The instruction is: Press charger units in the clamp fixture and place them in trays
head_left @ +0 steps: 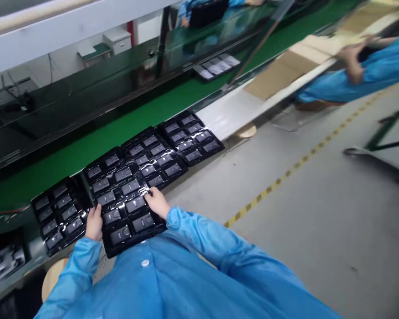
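Between my two hands is a black plastic tray (119, 208) with several dark grey rectangular parts (131, 186) in its pockets. My left hand (94, 223) grips its left edge, thumb on top. On the right edge, my right hand (157, 202) is closed the same way, the fingers hidden underneath. The tray's near end is close to my blue smock. A similar filled tray (64, 200) lies to the left, and two more, a middle tray (153, 153) and a farther tray (189, 135), lie to the right along the bench.
A green conveyor belt (63, 150) runs behind the trays, carrying a tray of pale parts (216, 66). Brown cardboard (282, 73) lies on the white bench top (226, 117). At right sits a co-worker in blue sleeves (362, 73). A trolley (385, 137) stands on the grey floor.
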The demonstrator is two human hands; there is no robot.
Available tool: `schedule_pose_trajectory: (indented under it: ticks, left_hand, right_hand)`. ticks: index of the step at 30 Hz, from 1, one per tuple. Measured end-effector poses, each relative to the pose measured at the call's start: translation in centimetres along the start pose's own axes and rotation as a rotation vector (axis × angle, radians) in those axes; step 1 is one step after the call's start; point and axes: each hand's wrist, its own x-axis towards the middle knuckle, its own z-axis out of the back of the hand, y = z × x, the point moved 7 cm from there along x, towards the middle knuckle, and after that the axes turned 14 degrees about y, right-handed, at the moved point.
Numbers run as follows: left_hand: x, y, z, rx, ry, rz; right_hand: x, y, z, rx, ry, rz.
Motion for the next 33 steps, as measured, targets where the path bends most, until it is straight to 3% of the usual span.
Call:
schedule_pose_trajectory:
  ticks: [4, 11, 15, 18, 21, 25, 29, 33]
  left_hand:
    - [1.9, 1.0, 0.7, 0.003, 0.041, 0.056]
    - [6.8, 0.9, 2.5, -0.030, 0.009, 0.060]
    - [8.2, -0.7, 2.4, -0.041, 0.032, 0.053]
    - [8.2, -1.8, 1.2, -0.052, 0.060, 0.058]
    - [7.7, -2.1, -1.2, -0.063, 0.086, 0.071]
    - [6.4, -2.1, -6.1, -0.054, 0.048, 0.091]
    - [4.5, -2.4, -12.5, -0.048, -0.006, 0.102]
    - [2.3, -2.6, -19.7, -0.053, 0.038, 0.090]
  right_hand:
    - [2.2, -0.2, -1.8, 0.001, 0.040, 0.009]
    - [7.5, 1.7, -4.3, -0.011, 0.025, 0.026]
    - [8.6, 2.9, -4.2, -0.002, -0.006, 0.043]
    - [8.6, 2.9, -3.0, 0.008, -0.021, 0.055]
    - [8.5, 2.1, -0.6, 0.018, -0.025, 0.072]
    - [8.9, 0.4, 4.3, 0.026, -0.023, 0.111]
    - [9.8, -1.6, 10.7, 0.043, -0.008, 0.157]
    - [10.3, -4.5, 17.2, 0.072, 0.014, 0.185]
